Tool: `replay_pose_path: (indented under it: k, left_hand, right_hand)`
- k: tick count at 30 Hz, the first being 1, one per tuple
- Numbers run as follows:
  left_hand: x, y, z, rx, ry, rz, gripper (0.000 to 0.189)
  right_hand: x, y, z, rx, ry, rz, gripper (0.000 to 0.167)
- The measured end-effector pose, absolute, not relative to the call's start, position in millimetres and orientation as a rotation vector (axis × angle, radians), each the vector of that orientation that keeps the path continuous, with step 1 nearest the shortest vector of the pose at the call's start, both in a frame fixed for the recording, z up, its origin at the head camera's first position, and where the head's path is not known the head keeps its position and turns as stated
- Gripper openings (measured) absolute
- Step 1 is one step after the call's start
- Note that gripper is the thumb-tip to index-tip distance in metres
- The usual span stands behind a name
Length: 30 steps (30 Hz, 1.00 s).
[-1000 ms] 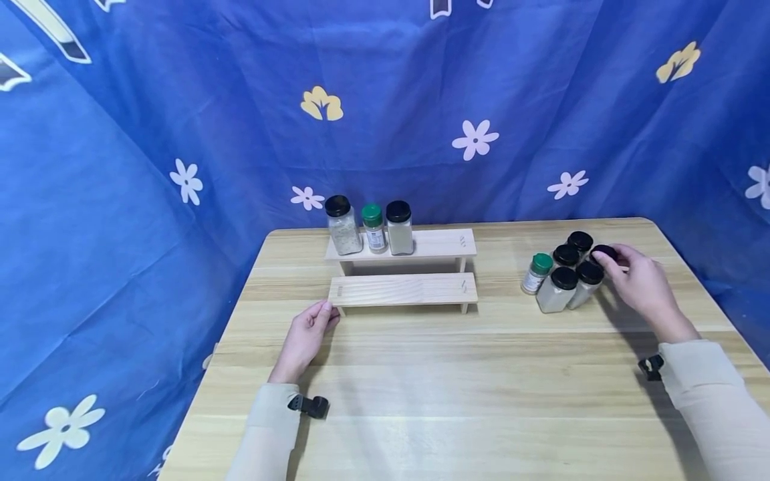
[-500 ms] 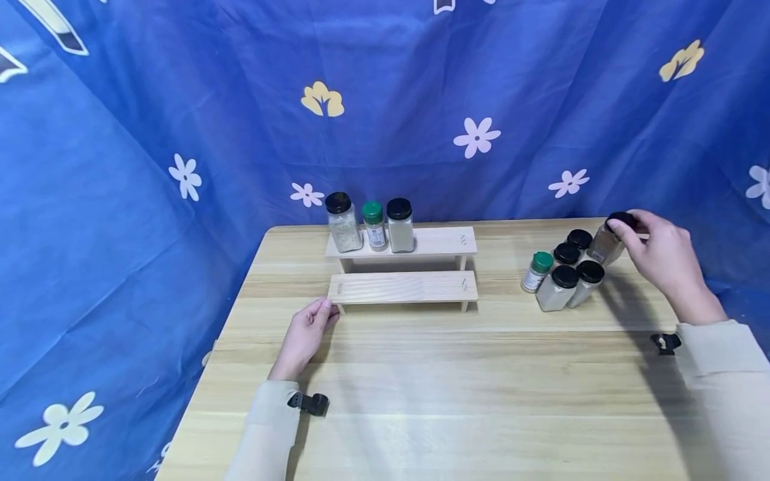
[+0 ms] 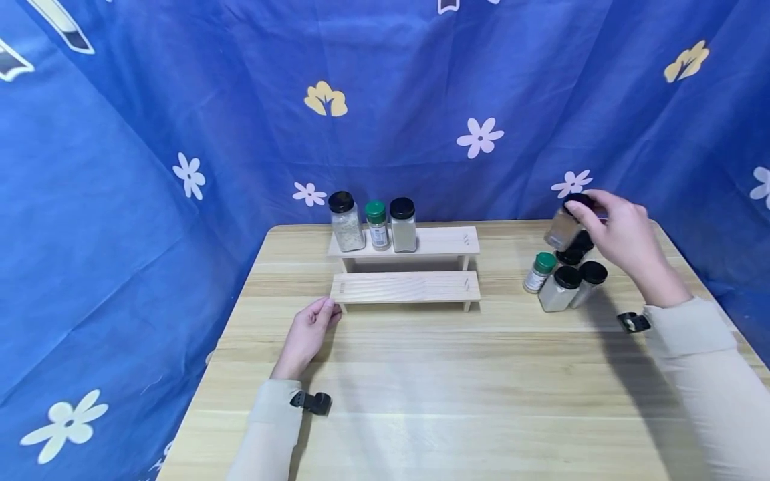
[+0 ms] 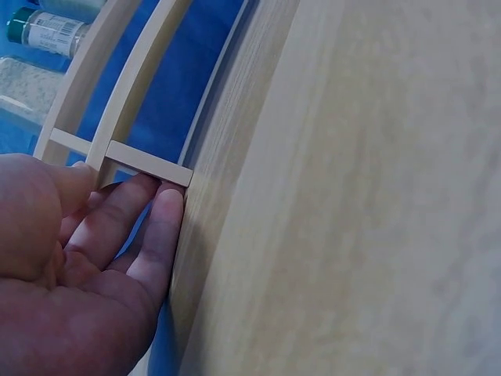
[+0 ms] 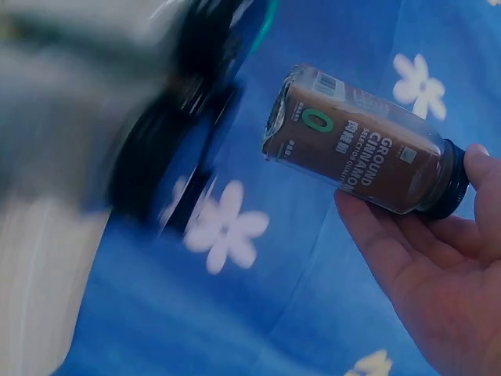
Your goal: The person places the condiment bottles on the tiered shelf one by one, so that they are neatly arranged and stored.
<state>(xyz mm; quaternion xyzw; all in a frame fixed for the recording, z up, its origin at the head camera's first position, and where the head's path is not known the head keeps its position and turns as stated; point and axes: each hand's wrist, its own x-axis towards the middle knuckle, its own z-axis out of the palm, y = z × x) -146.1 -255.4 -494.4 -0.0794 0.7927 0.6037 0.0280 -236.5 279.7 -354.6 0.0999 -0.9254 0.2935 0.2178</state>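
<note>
In my right hand (image 3: 622, 230) is a ground cinnamon jar (image 5: 360, 149), brown inside with a black lid, gripped by the lid. It hangs tilted above a cluster of jars at the right of the table. My left hand (image 3: 308, 334) holds the left front corner of a two-step wooden rack (image 3: 406, 287), thumb at the board and fingers by the leg (image 4: 149, 163). On the upper step stand a large black-lidded jar (image 3: 347, 227), a small green-lidded jar (image 3: 378, 230) and another black-lidded jar (image 3: 404, 230).
The cluster holds a green-lidded jar (image 3: 535, 279), a pale black-lidded jar (image 3: 556, 295), another beside it (image 3: 586, 287) and more black lids behind, partly hidden. A blue patterned curtain (image 3: 391, 153) hangs behind the wooden table (image 3: 451, 387).
The right hand has lifted the cinnamon jar out of the cluster's back right, then carried it left over the other jars. The left hand stays at the rack's corner.
</note>
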Motion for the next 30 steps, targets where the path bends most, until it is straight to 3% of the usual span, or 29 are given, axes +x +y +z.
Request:
replay_pose_path:
  k: [18, 30]
  left_hand:
    - [-143, -254, -492, -0.253, 2.464, 1.857, 0.049]
    - [-144, -254, -493, -0.255, 2.439, 1.89, 0.049]
  right_hand:
    - [-266, 150, -340, 0.573, -2.567, 1.0, 0.05]
    - [-271, 99, -346, 0.707, -2.59, 1.043, 0.044]
